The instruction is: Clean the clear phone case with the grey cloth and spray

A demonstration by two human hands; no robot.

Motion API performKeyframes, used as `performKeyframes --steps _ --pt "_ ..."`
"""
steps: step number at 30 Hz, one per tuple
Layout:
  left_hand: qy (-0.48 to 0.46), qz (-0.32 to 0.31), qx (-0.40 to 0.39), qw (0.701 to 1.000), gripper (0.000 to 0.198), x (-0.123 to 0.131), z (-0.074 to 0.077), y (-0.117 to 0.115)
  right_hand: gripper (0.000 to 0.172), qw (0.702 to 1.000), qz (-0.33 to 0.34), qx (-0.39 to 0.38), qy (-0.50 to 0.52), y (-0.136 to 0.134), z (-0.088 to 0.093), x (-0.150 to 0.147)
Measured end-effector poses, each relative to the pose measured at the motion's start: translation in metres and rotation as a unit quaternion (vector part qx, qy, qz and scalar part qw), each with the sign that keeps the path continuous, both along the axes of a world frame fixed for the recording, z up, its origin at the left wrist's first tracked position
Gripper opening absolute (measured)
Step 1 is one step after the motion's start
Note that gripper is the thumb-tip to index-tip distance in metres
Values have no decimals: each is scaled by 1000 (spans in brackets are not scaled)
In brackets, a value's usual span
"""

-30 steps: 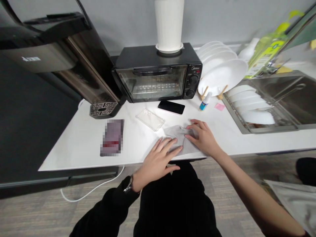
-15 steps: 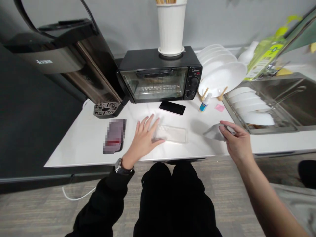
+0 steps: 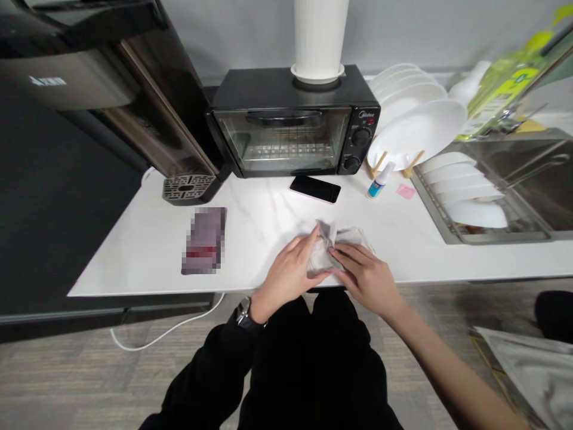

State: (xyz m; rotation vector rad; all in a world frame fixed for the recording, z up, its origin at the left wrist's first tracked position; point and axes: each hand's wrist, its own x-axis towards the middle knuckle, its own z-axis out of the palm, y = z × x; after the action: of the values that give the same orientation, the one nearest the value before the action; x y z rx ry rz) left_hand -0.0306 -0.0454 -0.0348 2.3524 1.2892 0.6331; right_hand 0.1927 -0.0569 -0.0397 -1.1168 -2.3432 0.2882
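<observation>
On the counter's front part, my right hand (image 3: 369, 278) presses a thin grey cloth (image 3: 329, 236) with closed fingers. Beneath the cloth lies a clear phone case (image 3: 364, 237), mostly covered, with its right end showing. My left hand (image 3: 290, 269) grips the left end of the case between thumb and fingers; part of its grip is hidden by the cloth. A black-screened phone (image 3: 316, 189) rests behind both hands. To its right stands a small spray bottle (image 3: 379, 182) with a blue label, and beside that is a pink packet (image 3: 406, 191).
A toaster oven (image 3: 290, 143) carries a white pot (image 3: 320, 42). At left are a dark dispenser machine (image 3: 188, 188) and a blurred-out purple item (image 3: 203, 239). White plates (image 3: 416, 131) stand in a rack, near a sink (image 3: 537, 185) with bowls (image 3: 477, 212) and a green soap bottle (image 3: 501, 89).
My right hand has brought the cloth leftward onto the phone case. My left hand has moved right and closed around the case's end. The view has shifted slightly.
</observation>
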Motion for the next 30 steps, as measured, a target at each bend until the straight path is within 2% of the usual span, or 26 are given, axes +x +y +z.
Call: performKeyframes --steps 2,4,8,12,15,18,19,21,22,24,26,30 --pt "-11 8 -11 1000 117 -1 -1 0 49 999 48 -14 -7 -3 0 -1" --pt "-18 16 -14 1000 120 -1 -2 0 48 997 69 -24 -25 0 2 4" --pt "-16 23 -7 1000 121 -1 -4 0 39 998 -36 16 -55 6 4 16" --pt "-13 31 -14 999 120 -2 -7 1 41 998 46 10 -39 3 3 6" --pt "-16 24 -16 999 121 -4 -7 1 34 995 -69 55 -37 1 2 -3" --pt "-11 25 -21 999 121 -5 -5 0 43 998 24 27 -48 0 4 -1" --pt "-11 26 -23 999 120 -6 -5 0 36 998 17 35 -54 1 5 1" --pt "-15 23 -25 999 120 -7 -5 0 30 993 -75 74 -59 1 6 5" --pt "-17 19 -28 999 121 -7 -6 0 31 991 -84 82 -59 0 7 6" --pt "-19 19 -33 999 121 -8 -7 1 34 997 12 54 -47 -1 8 9" --pt "-23 24 -36 999 121 -9 -7 1 33 996 68 29 -48 -1 9 16" --pt "-43 9 -35 998 122 -10 -4 3 21 996 1 61 -72 8 15 52"
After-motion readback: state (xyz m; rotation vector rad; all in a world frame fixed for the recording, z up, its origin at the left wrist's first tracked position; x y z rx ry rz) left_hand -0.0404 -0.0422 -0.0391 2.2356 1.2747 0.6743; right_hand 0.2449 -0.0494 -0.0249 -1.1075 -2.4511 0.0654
